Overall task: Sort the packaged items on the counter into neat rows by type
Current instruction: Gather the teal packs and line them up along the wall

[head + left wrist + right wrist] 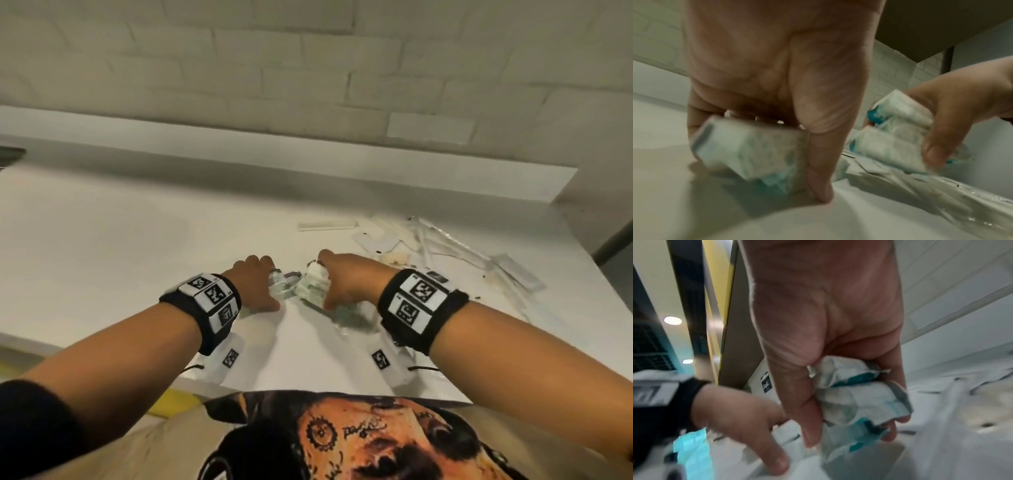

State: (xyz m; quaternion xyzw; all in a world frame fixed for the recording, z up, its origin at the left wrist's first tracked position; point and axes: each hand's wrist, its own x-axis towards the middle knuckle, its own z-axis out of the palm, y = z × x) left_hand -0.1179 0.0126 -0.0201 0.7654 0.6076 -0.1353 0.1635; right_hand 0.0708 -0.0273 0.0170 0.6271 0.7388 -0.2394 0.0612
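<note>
My left hand [255, 282] grips a small stack of white-and-teal packets [748, 149] against the white counter [102, 240], thumb down on one side and fingers curled over the far side. Just to its right, my right hand [337, 279] holds a thicker bunch of the same white-and-teal packets [857, 402] between thumb and fingers, slightly above the counter. The two bunches [313, 286] sit a short gap apart near the counter's middle front. More teal-edged packets [349, 317] lie under my right wrist.
A scatter of long clear and white wrapped items [445, 253] spreads over the counter's right half, with one narrow white strip [327, 225] lying apart behind my hands. A white brick wall [308, 68] and a ledge bound the back. The counter's front edge runs near my body.
</note>
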